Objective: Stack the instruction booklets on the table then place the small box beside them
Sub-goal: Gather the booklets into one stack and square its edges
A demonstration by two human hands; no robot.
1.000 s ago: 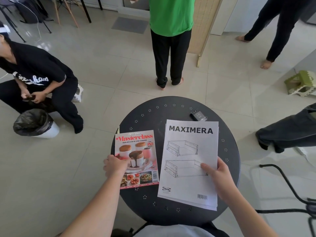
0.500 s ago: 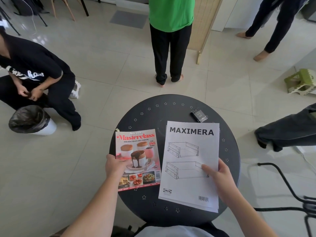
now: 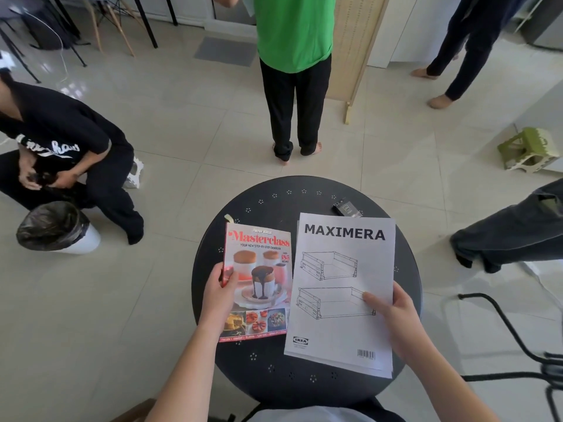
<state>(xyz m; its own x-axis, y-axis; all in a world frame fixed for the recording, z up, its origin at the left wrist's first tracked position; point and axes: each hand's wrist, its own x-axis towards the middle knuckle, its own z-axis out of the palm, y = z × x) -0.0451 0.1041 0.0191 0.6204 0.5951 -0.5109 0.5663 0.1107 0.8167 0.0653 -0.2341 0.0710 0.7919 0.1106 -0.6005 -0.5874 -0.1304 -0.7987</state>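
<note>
Two booklets lie side by side over the round black table (image 3: 268, 379). The red Masterclass cookbook (image 3: 262, 269) is on the left; my left hand (image 3: 219, 295) grips its left edge, thumb on the cover, and the booklet looks lifted slightly. The white MAXIMERA instruction booklet (image 3: 341, 269) is on the right; my right hand (image 3: 393, 315) holds its right edge, thumb on the page. A small dark box (image 3: 345, 208) sits at the table's far right, just beyond the white booklet's top edge.
A person in a green shirt (image 3: 294, 32) stands just beyond the table. Another person in black (image 3: 64, 147) crouches at the left beside a lined bin (image 3: 58, 226). A leg in dark trousers (image 3: 511, 229) and a black chair frame (image 3: 524, 354) are at the right.
My left hand has closed around the cookbook's left edge and raised it a little, tilting it toward the white booklet. My right hand stays on the white booklet.
</note>
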